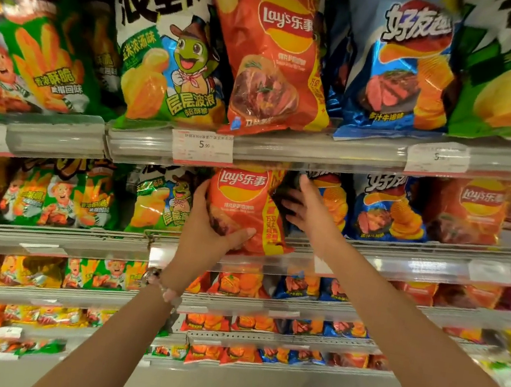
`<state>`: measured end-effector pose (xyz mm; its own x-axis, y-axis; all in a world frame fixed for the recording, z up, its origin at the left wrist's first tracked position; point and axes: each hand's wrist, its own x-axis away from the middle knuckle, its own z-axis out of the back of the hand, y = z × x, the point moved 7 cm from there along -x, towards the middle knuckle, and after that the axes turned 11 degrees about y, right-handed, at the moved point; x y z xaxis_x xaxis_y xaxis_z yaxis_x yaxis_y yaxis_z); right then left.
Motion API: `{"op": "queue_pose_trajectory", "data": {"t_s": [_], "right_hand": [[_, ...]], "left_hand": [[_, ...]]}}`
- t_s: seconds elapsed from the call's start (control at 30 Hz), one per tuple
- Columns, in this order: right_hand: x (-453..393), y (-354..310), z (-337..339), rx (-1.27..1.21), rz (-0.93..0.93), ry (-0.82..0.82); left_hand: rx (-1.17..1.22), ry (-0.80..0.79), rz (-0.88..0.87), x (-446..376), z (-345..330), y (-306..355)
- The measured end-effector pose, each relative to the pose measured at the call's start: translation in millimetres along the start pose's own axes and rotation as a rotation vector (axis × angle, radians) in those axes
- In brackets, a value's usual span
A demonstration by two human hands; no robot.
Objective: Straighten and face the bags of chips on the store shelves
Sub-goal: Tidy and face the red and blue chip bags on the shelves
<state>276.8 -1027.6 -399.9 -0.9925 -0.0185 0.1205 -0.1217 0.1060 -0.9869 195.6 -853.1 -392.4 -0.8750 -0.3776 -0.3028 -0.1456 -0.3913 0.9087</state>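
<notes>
Red Lay's bag (242, 204) gripped by left hand (209, 229), right hand (306, 207) open behind it; straightening unfinished on this shelf (403, 258).

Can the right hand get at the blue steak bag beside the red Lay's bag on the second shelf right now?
Probably yes. The right hand is open beside the blue steak bag, and nothing stands in front of that bag on the shelf.

Red-orange Lay's bag (242, 204) with a yellow logo; blue steak-picture bag (384, 209); green cartoon-turtle bag (163, 199); white price tag (201, 148).
</notes>
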Motion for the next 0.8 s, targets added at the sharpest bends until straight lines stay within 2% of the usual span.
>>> {"op": "queue_pose_trajectory", "data": {"t_s": [0.1,0.17,0.27,0.47,0.67,0.73,0.8], "right_hand": [[20,-11,10,0.073,0.039,-0.057],[25,-16,22,0.129,0.104,-0.038],[22,-15,54,0.157,0.123,0.104],[30,-18,130,0.152,0.167,0.280],[41,-22,200,0.091,0.124,0.315],[39,-22,220,0.102,0.128,0.320],[36,-23,241,0.105,0.130,0.318]], "left_hand": [[0.044,-0.064,-0.016,3,-28,6],[0.055,-0.121,-0.051,3,-48,12],[0.098,-0.238,-0.048,6,-81,20],[0.102,-0.451,-0.040,17,-144,33],[0.358,-0.559,0.350,27,-208,47],[0.394,-0.594,0.408,31,-231,55],[0.375,-0.614,0.394,31,-252,60]]}}
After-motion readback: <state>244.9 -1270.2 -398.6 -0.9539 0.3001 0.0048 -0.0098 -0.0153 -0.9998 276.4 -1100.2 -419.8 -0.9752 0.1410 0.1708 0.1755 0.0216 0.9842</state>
